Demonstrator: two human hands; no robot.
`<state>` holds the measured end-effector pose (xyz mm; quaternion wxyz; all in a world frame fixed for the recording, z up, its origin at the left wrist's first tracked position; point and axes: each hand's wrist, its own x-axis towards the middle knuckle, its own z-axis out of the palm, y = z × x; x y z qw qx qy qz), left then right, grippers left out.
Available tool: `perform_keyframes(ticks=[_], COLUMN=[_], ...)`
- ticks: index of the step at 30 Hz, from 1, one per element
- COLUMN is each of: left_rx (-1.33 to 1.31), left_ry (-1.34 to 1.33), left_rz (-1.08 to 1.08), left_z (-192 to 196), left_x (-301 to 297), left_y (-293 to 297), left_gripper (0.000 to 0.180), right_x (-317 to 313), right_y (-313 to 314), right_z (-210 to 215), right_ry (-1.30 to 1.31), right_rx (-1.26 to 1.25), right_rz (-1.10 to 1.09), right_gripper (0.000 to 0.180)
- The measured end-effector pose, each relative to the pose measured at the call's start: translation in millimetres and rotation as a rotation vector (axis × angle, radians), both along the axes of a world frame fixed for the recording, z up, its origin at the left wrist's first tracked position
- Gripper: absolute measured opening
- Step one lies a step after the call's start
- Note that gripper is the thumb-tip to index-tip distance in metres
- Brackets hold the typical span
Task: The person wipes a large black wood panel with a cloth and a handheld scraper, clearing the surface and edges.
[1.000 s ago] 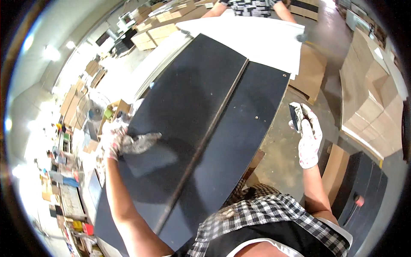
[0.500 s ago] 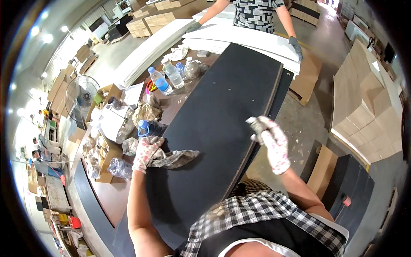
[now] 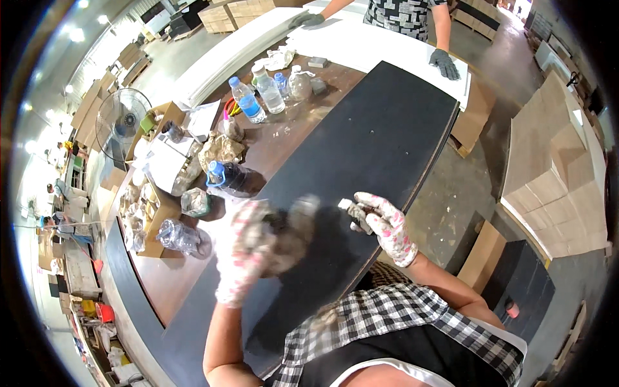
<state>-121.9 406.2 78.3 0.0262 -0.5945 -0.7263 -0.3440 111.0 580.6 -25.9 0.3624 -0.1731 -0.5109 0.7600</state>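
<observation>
Brown surface (image 3: 193, 284), black board (image 3: 361, 155) on top. Left hand (image 3: 248, 255) now lifted, blurry, closed around rag (image 3: 290, 232). Right hand (image 3: 383, 222) moved inward, fingers shut on small tool (image 3: 351, 209).

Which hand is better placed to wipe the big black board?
Probably the left hand: it holds the crumpled grey rag right over the long black flat panel. The right hand grips a small pale tool.
</observation>
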Motion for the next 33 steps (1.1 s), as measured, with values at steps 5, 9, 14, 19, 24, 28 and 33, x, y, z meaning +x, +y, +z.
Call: perform_keyframes(ticks=[5, 9, 14, 19, 24, 28, 33], left_rx=[-0.469, -0.362, -0.257, -0.288, -0.153, -0.201, -0.486], left_ry=[0.266, 0.305, 0.348, 0.397, 0.452, 0.352, 0.259], left_rz=[0.068, 0.123, 0.123, 0.087, -0.070, -0.409, -0.537], left_z=[-65, -73, -84, -93, -115, -88, -45], left_x=[20, 14, 17, 39, 79, 154, 153], left_y=[17, 82, 240, 412, 516, 454, 320], left_gripper=[0.086, 0.078, 0.071, 0.071, 0.062, 0.069, 0.078], right_x=[10, 37, 75, 129, 158, 180, 153], right_y=[74, 152, 216, 277, 304, 353, 444], right_z=[15, -3, -12, -27, -29, -10, 23], right_ry=[0.133, 0.184, 0.161, 0.067, -0.102, -0.227, -0.374], right_rx=[0.050, 0.127, 0.055, -0.065, -0.049, 0.170, 0.383], right_rz=[-0.197, -0.392, -0.465, -0.636, -0.719, -0.715, -0.138], right_gripper=[0.036, 0.035, 0.035, 0.036, 0.042, 0.046, 0.034])
